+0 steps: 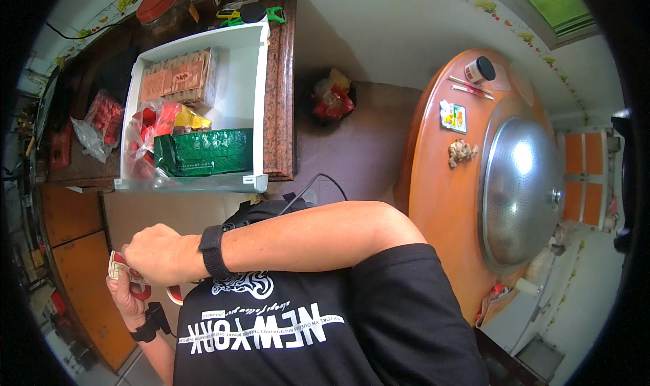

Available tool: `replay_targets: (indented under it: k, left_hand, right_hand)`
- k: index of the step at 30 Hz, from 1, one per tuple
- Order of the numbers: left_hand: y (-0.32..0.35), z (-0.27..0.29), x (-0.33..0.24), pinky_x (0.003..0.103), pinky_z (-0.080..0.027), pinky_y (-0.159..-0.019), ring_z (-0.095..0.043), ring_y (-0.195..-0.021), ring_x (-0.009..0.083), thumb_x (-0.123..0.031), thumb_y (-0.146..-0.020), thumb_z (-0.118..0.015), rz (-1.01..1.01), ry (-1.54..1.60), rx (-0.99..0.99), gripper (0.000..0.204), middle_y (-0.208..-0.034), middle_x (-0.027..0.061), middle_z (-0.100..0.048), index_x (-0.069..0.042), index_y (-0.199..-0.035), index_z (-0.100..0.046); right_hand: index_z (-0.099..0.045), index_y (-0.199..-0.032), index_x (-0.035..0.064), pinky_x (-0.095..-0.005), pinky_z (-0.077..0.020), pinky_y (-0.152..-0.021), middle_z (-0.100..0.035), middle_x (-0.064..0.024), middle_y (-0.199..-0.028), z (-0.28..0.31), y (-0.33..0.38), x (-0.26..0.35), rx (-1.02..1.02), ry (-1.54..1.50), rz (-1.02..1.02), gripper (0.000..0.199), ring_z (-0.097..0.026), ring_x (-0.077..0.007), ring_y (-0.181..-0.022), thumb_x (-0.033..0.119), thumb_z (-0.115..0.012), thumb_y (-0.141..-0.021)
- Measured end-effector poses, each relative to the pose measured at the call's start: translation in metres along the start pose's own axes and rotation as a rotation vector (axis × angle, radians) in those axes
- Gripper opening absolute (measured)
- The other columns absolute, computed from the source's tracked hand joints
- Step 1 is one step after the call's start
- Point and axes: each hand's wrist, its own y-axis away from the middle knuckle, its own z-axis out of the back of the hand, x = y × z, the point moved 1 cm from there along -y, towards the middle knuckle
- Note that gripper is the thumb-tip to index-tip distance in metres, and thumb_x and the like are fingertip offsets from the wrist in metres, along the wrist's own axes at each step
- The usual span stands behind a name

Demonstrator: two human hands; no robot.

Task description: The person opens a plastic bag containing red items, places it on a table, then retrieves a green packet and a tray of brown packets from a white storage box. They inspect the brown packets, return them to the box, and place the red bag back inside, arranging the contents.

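Small red-and-white packet (120, 269): held low at the person's left side, in front of the orange cabinet doors (81, 278), well below the white drawer (247, 81). Both hands on it. Right hand (154, 254), arm crossing the chest from the right, black wristband behind it, fingers curled and closed over the packet's top edge. Left hand (127, 298) underneath, fingers closed on the lower part; black band at that wrist too. Packet mostly covered by the hands; its kind cannot be told.

White drawer sits on the dark stone counter (279, 81), tilted view, holding a green foil bag (206, 152), red and yellow wrapped packets (159, 122) and a brown boxed stack (177, 80). Clear bag of red items (100, 122) lies on the counter just beside the drawer. Round orange table (443, 183) to the person's right carries a large domed metal cover (520, 190).
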Motion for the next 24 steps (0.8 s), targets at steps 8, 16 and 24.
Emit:
replay_targets:
  k: [8,16,24]
  left_hand:
    - [0.008,-0.005,0.003,0.026,-0.052,-0.08,-0.065,-0.092,0.0111,-0.028,-0.103,-0.06,-0.057,-0.068,-0.085,0.028,-0.103,0.0018,-0.069,-0.004,-0.117,-0.063]
    - [0.016,-0.002,0.014,0.029,-0.052,-0.08,-0.065,-0.093,0.0132,-0.038,-0.106,-0.05,-0.079,-0.209,-0.079,0.041,-0.104,0.0047,-0.068,-0.001,-0.118,-0.063]
    - [0.014,-0.03,0.019,0.029,-0.051,-0.083,-0.065,-0.095,0.0135,-0.042,-0.107,-0.048,-0.125,-0.171,-0.074,0.046,-0.106,0.0053,-0.068,0.0,-0.116,-0.063]
  right_hand:
    - [-0.074,-0.078,0.0071,-0.0427,-0.057,-0.064,-0.073,-0.0154,-0.076,-0.004,0.004,-0.004,-0.012,0.179,0.206,0.013,-0.072,-0.0322,-0.074,0.019,-0.07,-0.075]
    - [-0.074,-0.075,0.0063,-0.0436,-0.0559,-0.063,-0.071,-0.016,-0.073,-0.005,0.009,-0.009,0.04,0.174,0.172,0.013,-0.072,-0.0328,-0.072,0.018,-0.075,-0.071]
    - [-0.074,-0.076,0.0038,-0.0431,-0.0555,-0.067,-0.071,-0.0195,-0.077,-0.004,0.017,-0.014,0.052,0.085,0.031,0.014,-0.071,-0.0347,-0.076,0.017,-0.075,-0.072]
